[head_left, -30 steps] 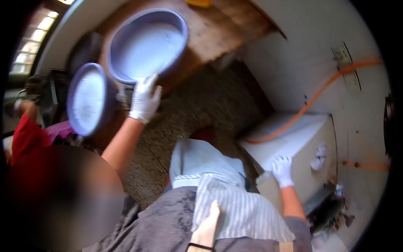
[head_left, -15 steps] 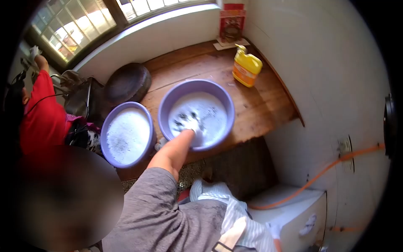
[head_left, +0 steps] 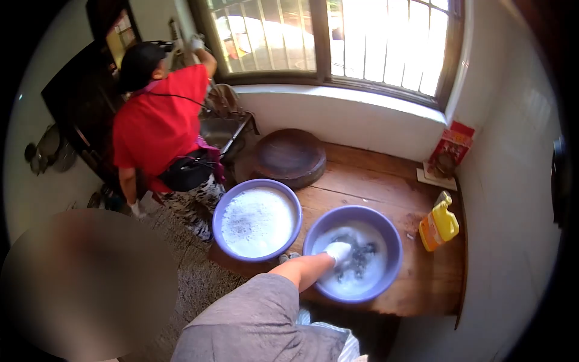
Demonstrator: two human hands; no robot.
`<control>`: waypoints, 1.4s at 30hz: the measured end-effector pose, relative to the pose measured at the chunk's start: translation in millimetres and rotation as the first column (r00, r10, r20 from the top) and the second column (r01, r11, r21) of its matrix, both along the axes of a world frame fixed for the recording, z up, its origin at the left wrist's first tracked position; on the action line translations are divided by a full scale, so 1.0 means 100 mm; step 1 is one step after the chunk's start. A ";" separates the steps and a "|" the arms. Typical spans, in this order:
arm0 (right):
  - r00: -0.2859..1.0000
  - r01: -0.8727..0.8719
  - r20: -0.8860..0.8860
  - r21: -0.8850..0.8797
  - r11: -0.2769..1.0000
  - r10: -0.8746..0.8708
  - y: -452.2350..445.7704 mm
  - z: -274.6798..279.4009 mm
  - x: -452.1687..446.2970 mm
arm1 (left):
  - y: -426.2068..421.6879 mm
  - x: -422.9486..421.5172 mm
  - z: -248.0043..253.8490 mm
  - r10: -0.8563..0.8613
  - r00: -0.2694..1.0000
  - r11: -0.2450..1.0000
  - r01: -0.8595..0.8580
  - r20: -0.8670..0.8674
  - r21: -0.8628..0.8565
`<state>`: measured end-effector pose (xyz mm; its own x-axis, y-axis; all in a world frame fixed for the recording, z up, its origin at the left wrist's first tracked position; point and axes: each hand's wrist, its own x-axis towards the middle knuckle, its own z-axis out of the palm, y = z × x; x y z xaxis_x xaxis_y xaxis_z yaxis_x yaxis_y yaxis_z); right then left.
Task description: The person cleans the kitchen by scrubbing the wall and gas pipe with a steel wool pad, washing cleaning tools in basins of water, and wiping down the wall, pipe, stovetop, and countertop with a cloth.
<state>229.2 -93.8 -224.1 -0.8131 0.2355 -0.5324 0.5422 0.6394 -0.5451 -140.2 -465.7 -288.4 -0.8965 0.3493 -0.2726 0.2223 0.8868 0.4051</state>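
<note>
My left hand (head_left: 339, 252), in a white glove, dips into a purple basin (head_left: 395, 265) of foamy water on the wooden counter. Dark patches show between the suds around the glove, and its fingers are too hidden to make out. A second purple basin (head_left: 298, 232), full of white foam with greyish specks, stands just left of it. Behind that basin lies a thick round wooden block (head_left: 289, 154). Right of my hand's basin stands a yellow jug with a pump top (head_left: 439, 226). My right hand is out of view.
A person in a red top (head_left: 160, 114) stands left, one gloved hand raised by the window. A metal sink (head_left: 223, 133) is beside them. A red package (head_left: 451, 148) leans in the back right corner of the wooden counter (head_left: 356, 175). Blurring covers the lower left.
The view has swung left, so more of the person in red and the window shows. My left hand stays in the same basin, and the dark patches around it have spread.
</note>
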 end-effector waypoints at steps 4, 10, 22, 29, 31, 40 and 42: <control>0.927 -0.164 -0.360 -0.144 0.976 0.103 -0.02 0.26 -0.91 | 0.13 0.15 0.25 0.223 0.975 0.961 -0.223 0.018 0.163; 0.707 -0.477 -0.695 -0.331 0.814 0.131 -0.66 0.39 -2.57 | 0.31 0.18 0.26 0.299 0.938 0.661 -0.335 0.174 0.672; 0.736 -0.586 -0.490 -0.116 0.802 0.468 -1.97 -0.08 -3.72 | -0.01 0.25 0.53 0.267 0.959 0.879 -0.284 0.097 0.382; 0.718 -0.548 -0.404 0.173 0.818 0.567 -2.06 -0.49 -3.87 | -0.28 0.04 0.37 0.207 0.976 0.972 -0.212 0.060 0.096; 0.730 -0.504 -0.379 0.262 0.823 0.568 -2.09 -0.57 -3.86 | -0.28 0.02 0.41 0.190 0.974 0.979 -0.197 0.120 0.051; 0.552 -0.802 -0.210 0.133 0.583 0.807 -2.10 -0.91 -3.79 | -0.25 0.03 -0.18 0.172 0.976 0.970 -0.192 0.134 0.150; 0.829 -0.481 -0.291 0.063 0.875 0.477 -1.95 -1.09 -3.86 | -0.26 0.01 -0.16 0.080 0.958 0.994 -0.098 0.274 0.052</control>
